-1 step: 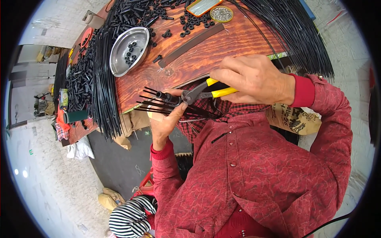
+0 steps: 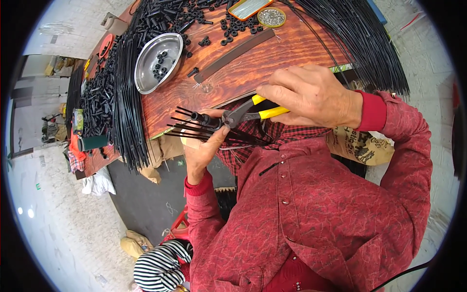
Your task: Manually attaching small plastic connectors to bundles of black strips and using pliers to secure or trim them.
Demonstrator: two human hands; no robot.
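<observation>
My left hand (image 2: 198,152) is closed around a bundle of thin black rods (image 2: 187,127) and a black ribbed tubular fitting (image 2: 204,118), with the thumb pressed near the fitting's inner end. Yellow-handled pliers (image 2: 239,114) are gripped in my right hand (image 2: 311,100), fingers wrapped round the handles. Their dark metal jaws meet the work right beside my left thumb tip. Whatever small piece lies between the jaws is too hidden to make out. Both hands are over my lap, just off the near edge of the wooden table (image 2: 253,73).
On the table stand a steel bowl (image 2: 142,73) with small black rings, a dark flat bar (image 2: 233,56), a dish of small metal pieces (image 2: 272,24) and an orange-rimmed tray (image 2: 237,15). Long black rods (image 2: 127,102) hang over the left edge; more rods (image 2: 360,34) lie far right.
</observation>
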